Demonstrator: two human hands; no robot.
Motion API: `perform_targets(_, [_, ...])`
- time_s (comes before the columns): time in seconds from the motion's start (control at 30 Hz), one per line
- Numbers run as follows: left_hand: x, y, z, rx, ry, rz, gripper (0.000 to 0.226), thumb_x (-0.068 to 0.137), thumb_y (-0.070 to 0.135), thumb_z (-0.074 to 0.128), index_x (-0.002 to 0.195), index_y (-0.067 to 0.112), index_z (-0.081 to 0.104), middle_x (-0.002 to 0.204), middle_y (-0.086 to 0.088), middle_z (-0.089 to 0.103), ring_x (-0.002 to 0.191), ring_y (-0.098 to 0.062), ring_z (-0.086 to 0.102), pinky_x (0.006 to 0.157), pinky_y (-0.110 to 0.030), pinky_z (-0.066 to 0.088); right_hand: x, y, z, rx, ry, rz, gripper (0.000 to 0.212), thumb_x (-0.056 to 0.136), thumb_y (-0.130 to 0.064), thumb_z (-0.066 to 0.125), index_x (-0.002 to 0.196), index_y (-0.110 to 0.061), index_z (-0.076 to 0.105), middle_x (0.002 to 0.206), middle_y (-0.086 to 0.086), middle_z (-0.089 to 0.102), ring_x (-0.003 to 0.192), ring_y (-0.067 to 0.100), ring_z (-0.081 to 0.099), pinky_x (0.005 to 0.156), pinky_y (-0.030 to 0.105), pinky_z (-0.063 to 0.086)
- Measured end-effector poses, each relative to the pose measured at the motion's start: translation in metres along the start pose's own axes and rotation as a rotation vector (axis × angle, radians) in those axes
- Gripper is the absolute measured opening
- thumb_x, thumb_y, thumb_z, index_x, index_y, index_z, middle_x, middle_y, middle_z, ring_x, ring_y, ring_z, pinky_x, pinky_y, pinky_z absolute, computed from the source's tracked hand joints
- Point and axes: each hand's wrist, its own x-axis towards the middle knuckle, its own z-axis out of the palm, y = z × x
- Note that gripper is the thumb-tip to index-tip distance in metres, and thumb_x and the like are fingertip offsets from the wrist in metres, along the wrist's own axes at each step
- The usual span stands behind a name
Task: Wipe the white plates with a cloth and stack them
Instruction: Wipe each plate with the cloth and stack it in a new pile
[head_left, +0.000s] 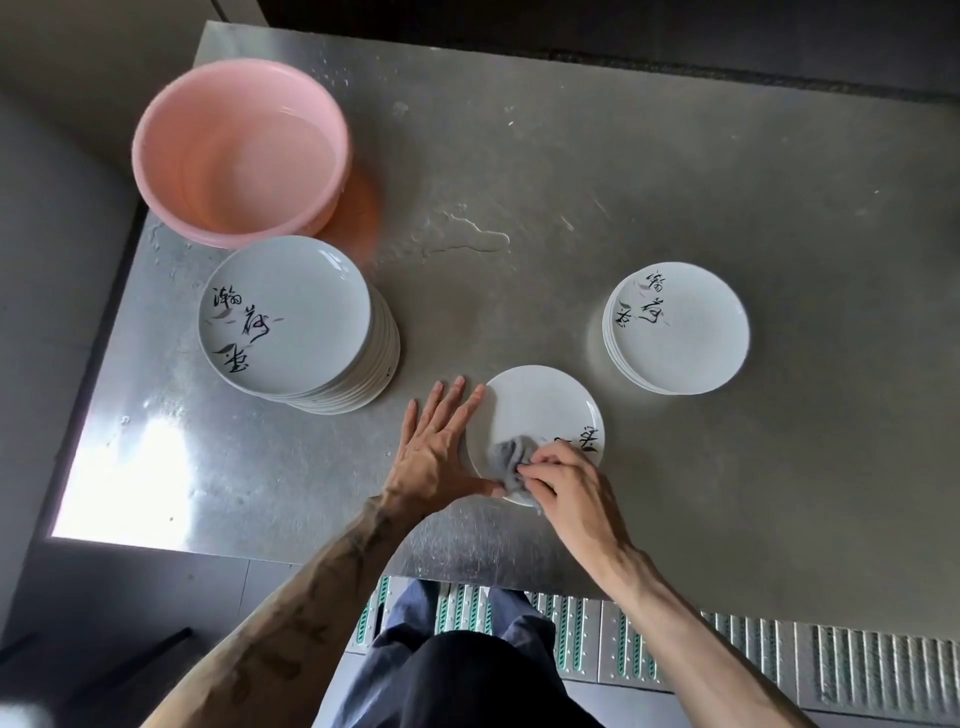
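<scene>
Head camera, over a steel table (571, 182). Near the front edge, one white plate (540, 405) lying flat. Against its left rim, left hand (441, 441) spread flat, fingers straight, gripping nothing. On the plate's near side, right hand (566, 483) curled round a grey cloth (511, 460), pressing it down. Tall plate stack (291, 317) at left, just beside a pink basin (239, 150); shorter plate stack (680, 327) at right.

A pink basin (239, 150) holding water stands on the wet steel table (571, 171).
</scene>
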Motion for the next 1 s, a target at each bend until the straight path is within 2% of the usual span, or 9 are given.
perform_targets(0.1, [0.000,-0.002,-0.002,-0.002,-0.010,-0.010,0.144,0.051,0.080,0.081,0.161,0.041,-0.003,0.169,0.018,-0.010,0.156,-0.010,-0.017,0.127,-0.045,-0.009,0.014,-0.026,0.017,0.053,-0.029,-0.056,0.019,0.092,-0.014,0.074,0.110,-0.015,0.080,0.109,-0.006,0.066,0.097,0.012,0.062,0.089,0.025,0.052])
perform_targets(0.2, [0.000,-0.004,-0.004,0.021,-0.016,-0.001,0.142,0.055,0.076,0.084,0.162,0.038,-0.001,0.169,0.017,-0.008,0.157,-0.011,-0.014,0.127,-0.046,-0.008,0.013,-0.015,0.009,-0.007,-0.094,-0.073,0.018,0.095,-0.018,0.071,0.111,-0.018,0.079,0.114,-0.009,0.064,0.099,0.011,0.060,0.088,0.029,0.053])
perform_targets(0.37, [-0.001,0.002,-0.004,-0.001,-0.008,0.004,0.140,0.056,0.078,0.081,0.163,0.036,0.002,0.170,0.013,-0.006,0.158,-0.017,-0.011,0.126,-0.049,-0.011,-0.005,0.014,-0.011,-0.046,0.080,0.072,0.016,0.086,-0.011,0.078,0.101,-0.016,0.082,0.106,-0.005,0.069,0.093,0.017,0.066,0.084,0.032,0.056])
perform_targets(0.5, [-0.001,0.001,-0.006,0.012,-0.019,-0.007,0.140,0.058,0.071,0.086,0.163,0.037,0.000,0.169,0.015,-0.010,0.157,-0.015,-0.015,0.127,-0.049,-0.010,-0.011,-0.021,0.016,0.026,0.004,0.011,0.020,0.091,-0.017,0.075,0.110,-0.019,0.079,0.108,-0.008,0.066,0.094,0.010,0.062,0.085,0.028,0.056])
perform_targets(0.6, [-0.001,0.000,-0.006,-0.003,-0.028,0.011,0.139,0.058,0.074,0.084,0.162,0.039,-0.001,0.169,0.013,-0.010,0.158,-0.017,-0.014,0.127,-0.052,-0.009,-0.015,-0.002,0.001,-0.059,0.036,0.027,0.018,0.089,-0.014,0.077,0.106,-0.020,0.080,0.108,-0.008,0.067,0.093,0.012,0.063,0.078,0.031,0.058])
perform_targets(0.73, [0.000,0.001,-0.001,-0.019,-0.013,-0.003,0.139,0.058,0.074,0.084,0.164,0.036,0.002,0.172,0.008,-0.007,0.158,-0.018,-0.014,0.127,-0.055,-0.008,0.007,0.028,-0.030,-0.250,0.106,0.045,0.026,0.078,-0.003,0.080,0.099,-0.019,0.078,0.108,-0.005,0.068,0.088,0.024,0.067,0.064,0.033,0.056])
perform_targets(0.83, [0.001,0.001,0.001,-0.030,-0.004,-0.011,0.140,0.056,0.078,0.081,0.165,0.035,0.003,0.172,0.008,-0.006,0.158,-0.018,-0.013,0.127,-0.055,-0.008,0.035,0.024,-0.032,-0.292,0.130,0.046,0.028,0.079,-0.005,0.078,0.102,-0.019,0.077,0.114,-0.004,0.067,0.094,0.025,0.066,0.068,0.036,0.056])
perform_targets(1.0, [0.002,0.000,0.002,-0.030,-0.005,-0.023,0.140,0.054,0.077,0.082,0.164,0.038,0.004,0.172,0.010,-0.004,0.159,-0.018,-0.010,0.127,-0.057,-0.003,0.013,-0.005,0.009,-0.136,0.189,0.055,0.026,0.080,-0.006,0.079,0.102,-0.020,0.079,0.111,-0.005,0.067,0.094,0.021,0.064,0.074,0.032,0.057])
